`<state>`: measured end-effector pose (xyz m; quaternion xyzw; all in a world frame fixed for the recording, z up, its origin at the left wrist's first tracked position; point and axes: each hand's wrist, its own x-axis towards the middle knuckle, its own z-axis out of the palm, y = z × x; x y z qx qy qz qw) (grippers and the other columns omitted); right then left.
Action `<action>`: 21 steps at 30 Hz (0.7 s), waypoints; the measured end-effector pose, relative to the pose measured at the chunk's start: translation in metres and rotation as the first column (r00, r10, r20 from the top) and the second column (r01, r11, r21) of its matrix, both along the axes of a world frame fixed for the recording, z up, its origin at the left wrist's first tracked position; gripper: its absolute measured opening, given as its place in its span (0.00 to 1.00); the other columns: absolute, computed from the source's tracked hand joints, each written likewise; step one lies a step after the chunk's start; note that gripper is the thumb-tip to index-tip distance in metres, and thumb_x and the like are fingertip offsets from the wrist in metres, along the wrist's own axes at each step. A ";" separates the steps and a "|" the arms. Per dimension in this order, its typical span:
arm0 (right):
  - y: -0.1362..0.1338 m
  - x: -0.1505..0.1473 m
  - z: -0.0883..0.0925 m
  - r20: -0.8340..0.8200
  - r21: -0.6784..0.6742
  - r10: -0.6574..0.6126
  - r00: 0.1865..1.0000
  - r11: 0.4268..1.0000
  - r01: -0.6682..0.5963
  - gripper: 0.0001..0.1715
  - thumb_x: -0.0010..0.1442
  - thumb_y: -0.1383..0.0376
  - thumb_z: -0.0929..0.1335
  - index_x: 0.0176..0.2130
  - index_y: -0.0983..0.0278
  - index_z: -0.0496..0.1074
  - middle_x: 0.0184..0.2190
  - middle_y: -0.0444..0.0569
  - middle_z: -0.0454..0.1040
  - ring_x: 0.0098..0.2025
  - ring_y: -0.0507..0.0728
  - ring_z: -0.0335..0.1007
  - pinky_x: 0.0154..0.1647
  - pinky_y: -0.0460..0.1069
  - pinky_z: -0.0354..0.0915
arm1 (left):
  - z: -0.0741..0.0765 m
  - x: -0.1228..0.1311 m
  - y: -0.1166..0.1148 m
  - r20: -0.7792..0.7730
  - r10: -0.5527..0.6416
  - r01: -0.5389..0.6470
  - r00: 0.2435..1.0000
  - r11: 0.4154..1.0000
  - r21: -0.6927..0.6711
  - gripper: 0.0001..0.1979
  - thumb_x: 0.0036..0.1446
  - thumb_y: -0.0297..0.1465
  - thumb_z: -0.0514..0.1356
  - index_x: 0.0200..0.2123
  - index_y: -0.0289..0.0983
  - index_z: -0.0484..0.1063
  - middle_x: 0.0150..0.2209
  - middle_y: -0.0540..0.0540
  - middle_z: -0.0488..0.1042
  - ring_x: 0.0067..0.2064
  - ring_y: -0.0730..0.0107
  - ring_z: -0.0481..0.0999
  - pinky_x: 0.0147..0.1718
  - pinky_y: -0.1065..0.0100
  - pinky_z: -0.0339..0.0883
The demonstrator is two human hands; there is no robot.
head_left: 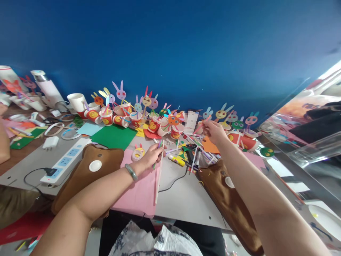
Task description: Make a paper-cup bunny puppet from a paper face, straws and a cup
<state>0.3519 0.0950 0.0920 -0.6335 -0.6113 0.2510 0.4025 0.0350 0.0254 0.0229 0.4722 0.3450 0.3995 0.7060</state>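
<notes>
My left hand (153, 155), with a bracelet on its wrist, is closed around a small bundle of thin coloured sticks showing purple and green ends. A long pale strip (158, 177) runs down beside its fingers, over pink paper (133, 192); I cannot tell if the hand grips it. Farther right, my right hand (213, 131) pinches a thin pink stick (204, 123) above the paper cups by the wall. Below it lie an orange paper piece (210, 145) and a pile of loose sticks (210, 156). A yellow glue tube (177, 160) lies between the hands.
Paper cups with rabbit-face cutouts (121, 94) line the blue wall. Green paper (114, 136), a power strip (68, 160) and two brown bear-shaped pouches (99, 167) lie nearer. Another person's arm (4, 138) shows at far left. A cable (173, 183) crosses the table.
</notes>
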 end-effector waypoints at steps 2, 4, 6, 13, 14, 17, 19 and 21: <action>-0.014 -0.027 -0.003 -0.165 0.025 0.007 0.986 1.000 -0.002 0.27 0.57 0.39 0.64 0.29 0.59 0.61 0.21 0.43 0.63 0.20 0.50 0.55 0.19 0.48 0.53 | 0.001 0.000 0.000 0.026 0.007 -0.007 1.000 1.000 -0.005 0.14 0.55 0.41 0.63 0.38 0.36 0.71 0.23 0.54 0.65 0.18 0.82 0.56 0.18 0.74 0.46; -0.031 -0.057 -0.009 -0.294 0.013 0.045 0.955 0.999 -0.043 0.28 0.53 0.39 0.69 0.29 0.59 0.61 0.21 0.42 0.63 0.20 0.49 0.55 0.18 0.46 0.52 | 0.003 0.000 0.000 0.037 0.018 -0.017 0.999 1.000 -0.014 0.13 0.55 0.39 0.63 0.37 0.36 0.71 0.22 0.55 0.64 0.18 0.81 0.56 0.18 0.74 0.45; -0.049 -0.086 -0.017 -0.420 -0.009 0.092 0.903 0.994 -0.105 0.29 0.50 0.39 0.72 0.30 0.60 0.65 0.22 0.41 0.64 0.19 0.47 0.54 0.17 0.45 0.51 | 0.006 0.001 0.001 0.030 0.036 -0.035 0.999 0.999 -0.031 0.11 0.55 0.38 0.62 0.36 0.36 0.71 0.21 0.56 0.63 0.17 0.81 0.56 0.18 0.74 0.45; -0.085 -0.141 -0.051 -0.661 -0.090 0.209 0.721 0.932 -0.352 0.25 0.49 0.45 0.77 0.33 0.62 0.74 0.24 0.42 0.70 0.18 0.46 0.53 0.17 0.45 0.48 | 0.003 0.002 0.003 0.055 0.039 -0.039 0.998 0.999 -0.010 0.13 0.55 0.41 0.64 0.34 0.37 0.69 0.18 0.57 0.60 0.17 0.81 0.55 0.17 0.74 0.45; -0.086 -0.141 -0.056 -0.658 -0.086 0.230 0.717 0.923 -0.375 0.25 0.50 0.45 0.76 0.34 0.62 0.75 0.23 0.42 0.69 0.18 0.46 0.53 0.17 0.45 0.47 | 0.002 0.002 0.003 0.055 0.030 -0.030 0.998 1.000 -0.004 0.14 0.55 0.42 0.64 0.33 0.37 0.68 0.18 0.58 0.59 0.17 0.81 0.56 0.17 0.74 0.45; -0.086 -0.137 -0.065 -0.643 -0.074 0.288 0.710 0.899 -0.432 0.23 0.54 0.46 0.75 0.34 0.62 0.76 0.20 0.41 0.66 0.19 0.47 0.53 0.18 0.45 0.46 | 0.002 0.002 0.002 0.042 0.015 -0.015 0.999 1.000 -0.010 0.15 0.55 0.42 0.64 0.32 0.37 0.67 0.18 0.58 0.58 0.17 0.81 0.56 0.17 0.74 0.47; -0.085 -0.134 -0.068 -0.641 -0.072 0.312 0.702 0.886 -0.459 0.22 0.55 0.46 0.74 0.35 0.62 0.77 0.20 0.41 0.66 0.19 0.47 0.53 0.19 0.45 0.46 | 0.003 0.002 0.001 0.028 0.010 -0.010 1.000 1.000 -0.008 0.14 0.55 0.42 0.64 0.32 0.37 0.67 0.19 0.57 0.58 0.17 0.81 0.56 0.18 0.74 0.47; -0.086 -0.134 -0.070 -0.641 -0.070 0.326 0.695 0.877 -0.475 0.22 0.55 0.46 0.74 0.36 0.62 0.77 0.21 0.41 0.67 0.20 0.47 0.54 0.20 0.45 0.46 | 0.002 0.001 0.001 0.007 0.011 -0.011 1.000 1.000 -0.003 0.14 0.55 0.42 0.63 0.33 0.37 0.68 0.19 0.57 0.60 0.18 0.81 0.57 0.18 0.74 0.47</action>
